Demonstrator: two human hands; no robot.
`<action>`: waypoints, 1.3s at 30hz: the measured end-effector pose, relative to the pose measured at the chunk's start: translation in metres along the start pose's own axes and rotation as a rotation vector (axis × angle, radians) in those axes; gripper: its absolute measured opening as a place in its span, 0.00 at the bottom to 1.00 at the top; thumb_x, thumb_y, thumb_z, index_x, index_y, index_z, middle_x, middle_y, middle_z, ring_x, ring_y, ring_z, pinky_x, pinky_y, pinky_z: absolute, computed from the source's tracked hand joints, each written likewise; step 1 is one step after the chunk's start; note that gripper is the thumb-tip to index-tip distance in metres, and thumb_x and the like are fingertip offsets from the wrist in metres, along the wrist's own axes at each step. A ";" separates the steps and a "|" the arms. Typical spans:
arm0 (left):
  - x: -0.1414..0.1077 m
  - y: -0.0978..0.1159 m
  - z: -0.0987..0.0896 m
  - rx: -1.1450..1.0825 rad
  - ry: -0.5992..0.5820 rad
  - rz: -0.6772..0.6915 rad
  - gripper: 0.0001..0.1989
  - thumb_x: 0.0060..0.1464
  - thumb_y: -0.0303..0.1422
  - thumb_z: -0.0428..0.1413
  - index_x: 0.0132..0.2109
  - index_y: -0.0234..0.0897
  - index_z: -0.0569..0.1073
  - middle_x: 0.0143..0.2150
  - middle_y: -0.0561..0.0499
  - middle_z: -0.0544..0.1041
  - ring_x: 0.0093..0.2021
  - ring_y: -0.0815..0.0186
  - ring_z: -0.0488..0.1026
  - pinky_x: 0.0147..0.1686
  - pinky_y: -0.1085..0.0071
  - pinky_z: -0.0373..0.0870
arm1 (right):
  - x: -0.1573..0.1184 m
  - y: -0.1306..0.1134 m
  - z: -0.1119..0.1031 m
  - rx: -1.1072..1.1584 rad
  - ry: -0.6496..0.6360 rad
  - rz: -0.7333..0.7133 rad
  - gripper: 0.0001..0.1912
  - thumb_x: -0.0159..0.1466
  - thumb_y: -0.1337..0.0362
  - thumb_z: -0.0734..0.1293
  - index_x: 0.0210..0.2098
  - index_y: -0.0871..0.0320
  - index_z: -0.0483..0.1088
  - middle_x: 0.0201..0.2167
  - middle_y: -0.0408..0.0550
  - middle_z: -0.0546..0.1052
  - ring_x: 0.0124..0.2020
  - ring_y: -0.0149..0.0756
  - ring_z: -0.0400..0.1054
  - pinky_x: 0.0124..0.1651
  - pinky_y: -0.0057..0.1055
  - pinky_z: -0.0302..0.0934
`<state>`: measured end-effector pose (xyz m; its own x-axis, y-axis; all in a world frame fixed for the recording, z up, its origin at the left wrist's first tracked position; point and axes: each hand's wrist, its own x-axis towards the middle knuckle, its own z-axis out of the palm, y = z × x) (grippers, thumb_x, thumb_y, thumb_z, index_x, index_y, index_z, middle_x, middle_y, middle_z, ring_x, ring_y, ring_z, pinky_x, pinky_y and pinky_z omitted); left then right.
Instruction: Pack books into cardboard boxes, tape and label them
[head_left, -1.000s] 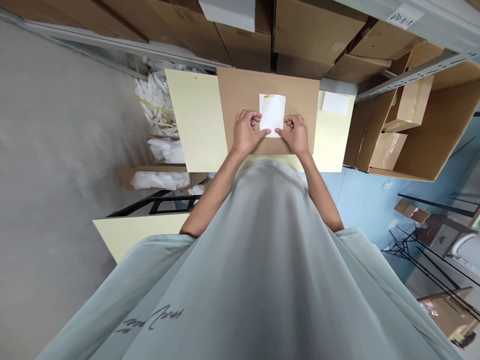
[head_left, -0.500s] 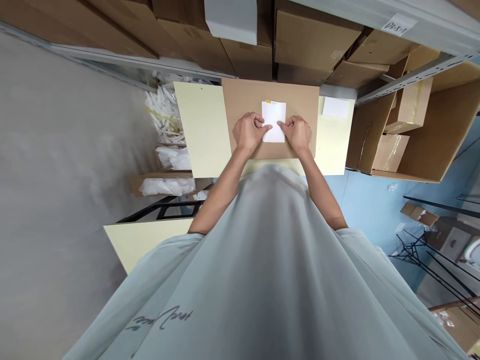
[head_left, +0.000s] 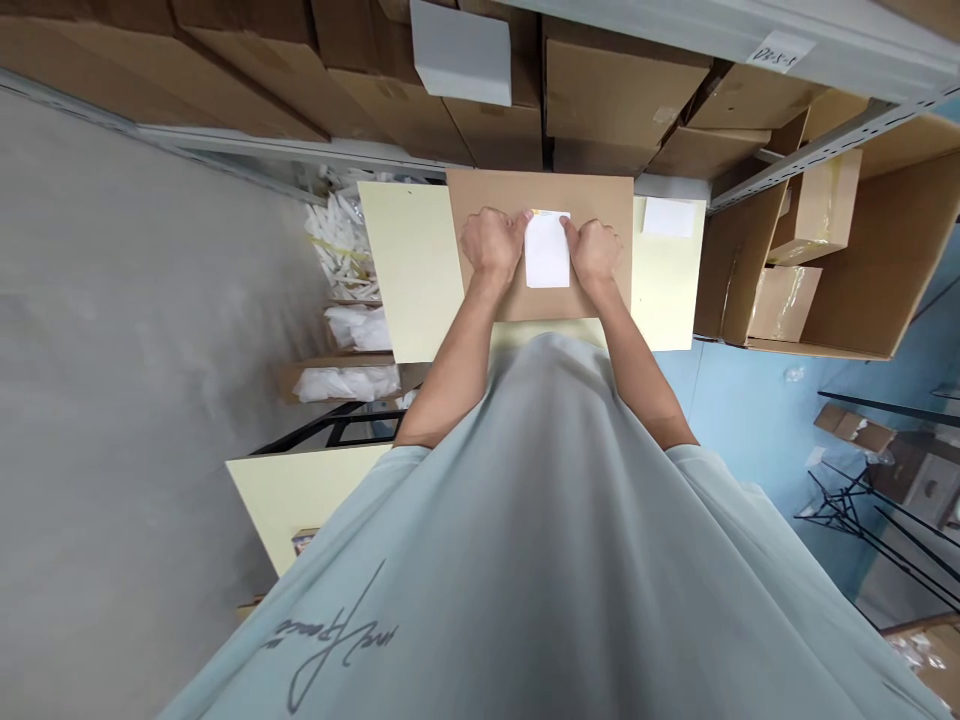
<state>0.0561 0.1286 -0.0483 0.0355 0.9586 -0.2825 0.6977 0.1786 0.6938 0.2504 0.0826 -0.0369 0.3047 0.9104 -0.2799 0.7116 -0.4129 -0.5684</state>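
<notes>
A white label (head_left: 547, 255) with a small yellow mark at its top edge lies flat on a brown cardboard piece (head_left: 540, 304). My left hand (head_left: 491, 240) rests at the label's left side, fingers curled in, with the thumb tip on the top left corner. On the other side, my right hand (head_left: 596, 250) is closed in the same way, its thumb at the top right corner. Nothing shows inside either fist. Beneath the cardboard is a pale yellow board (head_left: 416, 270), which sticks out on both sides.
A white paper (head_left: 669, 217) lies on the yellow surface at right. Beyond, cardboard boxes (head_left: 622, 95) fill a grey metal shelf (head_left: 660, 40). A large open carton (head_left: 885, 270) holding smaller boxes stands at right. White bundled material (head_left: 345, 240) is at left.
Both hands have slid away from me along the label's sides, and the thumbs moved from its middle to its top corners. The label keeps its place on the cardboard.
</notes>
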 end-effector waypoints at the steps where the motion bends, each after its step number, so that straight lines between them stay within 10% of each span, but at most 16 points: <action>1: -0.003 0.001 -0.001 0.003 0.016 -0.008 0.30 0.77 0.58 0.58 0.40 0.34 0.80 0.46 0.33 0.85 0.62 0.44 0.80 0.69 0.50 0.70 | -0.004 -0.002 -0.003 -0.036 -0.010 0.056 0.33 0.84 0.41 0.61 0.50 0.66 0.79 0.49 0.69 0.81 0.64 0.64 0.78 0.71 0.73 0.66; 5: -0.032 0.010 -0.006 0.050 0.039 0.202 0.33 0.80 0.59 0.48 0.60 0.34 0.81 0.69 0.29 0.80 0.77 0.42 0.71 0.79 0.47 0.63 | -0.035 -0.011 -0.015 -0.086 -0.038 0.017 0.27 0.85 0.46 0.61 0.64 0.63 0.75 0.61 0.68 0.81 0.70 0.59 0.75 0.76 0.64 0.66; 10: -0.072 0.007 -0.006 0.226 -0.234 0.481 0.41 0.81 0.54 0.37 0.85 0.32 0.62 0.88 0.33 0.58 0.91 0.45 0.44 0.87 0.40 0.35 | -0.067 -0.005 -0.010 -0.220 -0.139 -0.346 0.33 0.86 0.55 0.50 0.84 0.62 0.59 0.88 0.64 0.56 0.90 0.54 0.47 0.90 0.63 0.42; 22: -0.050 -0.009 -0.043 0.524 -0.492 0.571 0.54 0.76 0.65 0.43 0.88 0.25 0.52 0.90 0.30 0.47 0.91 0.36 0.36 0.86 0.33 0.25 | -0.044 0.029 -0.010 -0.183 -0.298 -0.595 0.53 0.80 0.36 0.57 0.88 0.69 0.46 0.90 0.65 0.45 0.92 0.60 0.33 0.91 0.68 0.24; 30: -0.016 0.015 -0.044 0.760 -0.663 0.452 0.69 0.66 0.70 0.57 0.88 0.21 0.43 0.90 0.24 0.35 0.90 0.29 0.26 0.83 0.28 0.20 | -0.043 0.023 0.006 -0.047 -0.325 -0.607 0.38 0.81 0.56 0.61 0.87 0.58 0.55 0.91 0.57 0.43 0.92 0.56 0.28 0.90 0.72 0.24; 35: -0.030 0.016 -0.048 0.705 -0.550 0.344 0.70 0.63 0.72 0.59 0.88 0.20 0.48 0.90 0.21 0.35 0.90 0.27 0.26 0.83 0.30 0.23 | -0.051 0.006 0.008 0.096 -0.313 -0.484 0.38 0.81 0.63 0.60 0.88 0.57 0.53 0.91 0.55 0.45 0.93 0.51 0.31 0.91 0.69 0.23; 39: -0.079 -0.006 -0.039 0.573 -0.161 -0.035 0.72 0.64 0.70 0.60 0.88 0.17 0.40 0.89 0.18 0.27 0.89 0.28 0.22 0.83 0.29 0.27 | -0.061 0.013 -0.013 0.174 -0.318 -0.461 0.43 0.80 0.55 0.66 0.88 0.63 0.52 0.91 0.60 0.40 0.93 0.53 0.27 0.92 0.62 0.23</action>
<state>0.0207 0.0609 -0.0046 0.0822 0.9006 -0.4267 0.9737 0.0186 0.2269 0.2494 0.0223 -0.0168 -0.2355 0.9557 -0.1765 0.6027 0.0012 -0.7979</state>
